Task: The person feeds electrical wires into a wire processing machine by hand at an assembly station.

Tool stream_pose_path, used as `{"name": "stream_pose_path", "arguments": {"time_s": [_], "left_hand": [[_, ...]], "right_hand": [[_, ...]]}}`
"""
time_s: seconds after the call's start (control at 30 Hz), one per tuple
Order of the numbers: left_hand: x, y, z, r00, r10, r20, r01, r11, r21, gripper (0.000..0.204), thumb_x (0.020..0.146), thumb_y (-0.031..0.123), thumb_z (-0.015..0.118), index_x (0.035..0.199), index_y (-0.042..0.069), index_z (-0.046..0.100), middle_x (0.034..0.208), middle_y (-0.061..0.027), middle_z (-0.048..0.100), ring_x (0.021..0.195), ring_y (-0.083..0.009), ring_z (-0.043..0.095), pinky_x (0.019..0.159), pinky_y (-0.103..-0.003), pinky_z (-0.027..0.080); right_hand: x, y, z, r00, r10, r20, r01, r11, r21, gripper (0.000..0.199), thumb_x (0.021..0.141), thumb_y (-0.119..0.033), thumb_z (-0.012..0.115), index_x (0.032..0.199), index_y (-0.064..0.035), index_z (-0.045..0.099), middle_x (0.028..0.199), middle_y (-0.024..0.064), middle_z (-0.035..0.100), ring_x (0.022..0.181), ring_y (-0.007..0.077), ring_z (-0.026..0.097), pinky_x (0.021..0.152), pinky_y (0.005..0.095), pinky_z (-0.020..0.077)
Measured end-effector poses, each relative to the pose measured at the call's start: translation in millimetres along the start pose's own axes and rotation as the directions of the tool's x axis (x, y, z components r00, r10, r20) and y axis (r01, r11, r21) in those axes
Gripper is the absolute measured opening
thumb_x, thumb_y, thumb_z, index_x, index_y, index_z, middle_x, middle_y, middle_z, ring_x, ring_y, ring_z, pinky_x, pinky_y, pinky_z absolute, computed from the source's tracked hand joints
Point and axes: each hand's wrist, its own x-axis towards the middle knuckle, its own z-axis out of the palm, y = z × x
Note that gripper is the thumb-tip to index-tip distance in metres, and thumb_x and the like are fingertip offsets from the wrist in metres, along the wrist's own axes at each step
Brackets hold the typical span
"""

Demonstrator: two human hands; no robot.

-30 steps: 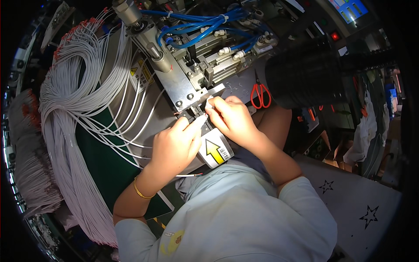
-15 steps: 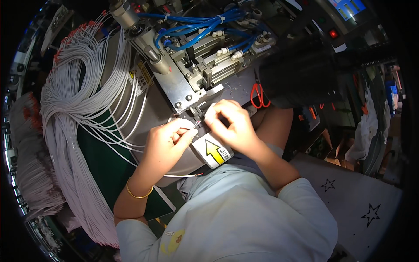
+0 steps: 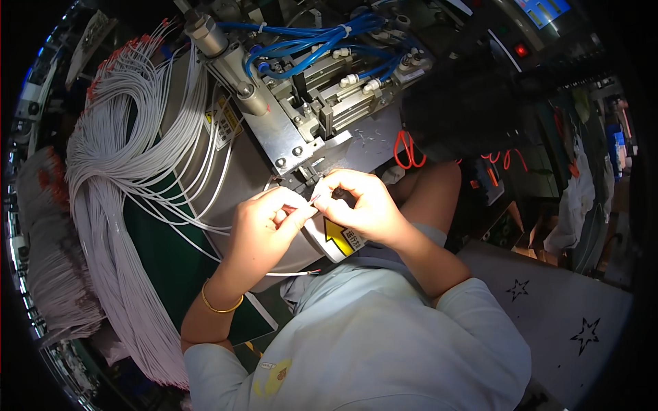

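My left hand is pinched around the end of a white cable, just in front of the machine's metal jaws. Thin wire ends show as a small pale and reddish bit between the fingertips. Thumb and forefinger of my right hand close on those wire ends, touching the left fingertips. Both hands hide most of the cable end. Behind them stands a metal pneumatic machine. Below the hands, a white cover with a yellow arrow is partly hidden by my right hand.
A large bundle of white cables hangs at the left. Another cable with a bared end lies near my lap. Blue air hoses cross the machine. Red-handled scissors lie right of it, beside a black cylindrical housing.
My right hand has moved slightly down and left, away from the machine's jaws, and its fingertips now meet the left ones at the wires. My left hand has shifted a little right.
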Motion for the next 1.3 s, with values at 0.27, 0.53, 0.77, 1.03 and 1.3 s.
{"name": "stream_pose_path", "arguments": {"time_s": [0.27,0.53,0.77,1.03,1.3], "left_hand": [[3,0,0,0.987,0.158,0.032,-0.161,0.98,0.121,0.006,0.086,0.003,0.065,0.089,-0.002,0.064,0.072,-0.0005,0.058,0.058,-0.0017,0.046,0.051,-0.02,0.036],[-1,3,-2,0.993,-0.081,0.081,0.093,0.983,-0.156,0.006,0.088,0.002,0.06,0.093,-0.001,0.062,0.076,0.0034,0.056,0.066,-0.0018,0.047,0.059,-0.019,0.039],[-1,4,4,0.999,-0.047,0.018,0.05,0.966,-0.255,0.003,0.088,0.002,0.061,0.086,-0.001,0.061,0.073,0.0054,0.05,0.059,0.0007,0.037,0.05,-0.018,0.03],[2,3,3,0.995,0.096,-0.034,-0.099,0.989,-0.11,0.002,0.086,0.001,0.062,0.086,-0.001,0.062,0.072,0.0024,0.051,0.056,-0.0027,0.037,0.05,-0.02,0.031],[5,3,-3,0.986,0.167,0.022,-0.162,0.906,0.391,0.009,0.085,0.006,0.064,0.092,0.001,0.064,0.071,-0.0053,0.055,0.054,-0.012,0.047,0.052,-0.026,0.039]], "right_hand": [[6,1,-6,0.91,-0.402,0.1,0.393,0.762,-0.515,0.01,0.077,-0.009,0.071,0.079,-0.0032,0.063,0.072,0.005,0.061,0.068,0.0199,0.058,0.074,0.0307,0.0434],[1,-1,-8,0.922,-0.37,0.113,0.373,0.771,-0.517,0.006,0.08,-0.006,0.063,0.076,-0.0037,0.059,0.068,0.0056,0.057,0.065,0.0231,0.054,0.07,0.0334,0.0394],[7,-3,5,0.912,-0.41,0.018,0.38,0.827,-0.415,0.005,0.083,-0.006,0.058,0.08,-0.0021,0.058,0.073,0.0093,0.057,0.068,0.0247,0.054,0.071,0.0346,0.0396],[8,-2,7,0.896,-0.444,-0.023,0.386,0.804,-0.453,0.01,0.088,-0.007,0.056,0.08,-0.0015,0.057,0.073,0.009,0.056,0.07,0.0252,0.054,0.075,0.0334,0.0406],[6,18,-10,0.953,-0.283,-0.111,0.215,0.885,-0.412,0.014,0.092,-0.009,0.054,0.081,-0.0005,0.056,0.073,0.0105,0.056,0.066,0.0248,0.053,0.065,0.0332,0.042]]}}
